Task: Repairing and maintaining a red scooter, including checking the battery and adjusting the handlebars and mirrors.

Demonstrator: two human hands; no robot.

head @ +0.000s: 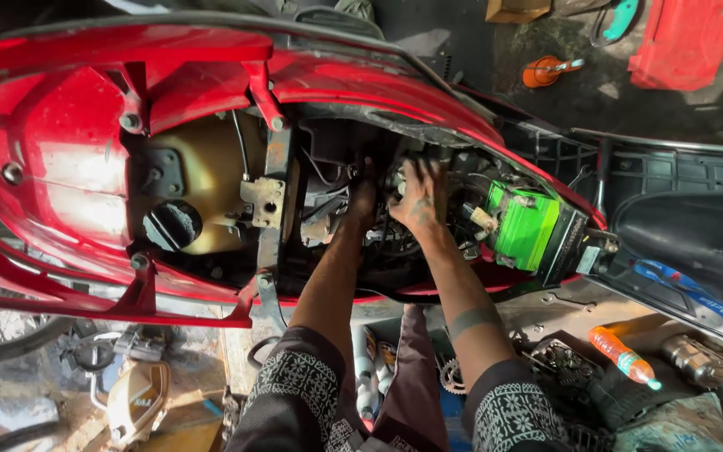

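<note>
Both my hands reach down into the open body of a red scooter (85,142) whose seat is lifted. My left hand (361,201) is sunk among the dark engine parts and cables, its fingers hidden. My right hand (420,197) rests with fingers spread on the engine parts (378,238) just beside it. A green battery (525,226) sits to the right of my right hand. A tan fuel tank (207,180) with a black cap (171,224) lies to the left.
The black seat (696,234) is tipped up at the right. An orange bottle (625,356), a metal sprocket (449,377) and loose parts lie on the ground below. A red panel (684,42) and an orange tool (546,71) lie at the top right.
</note>
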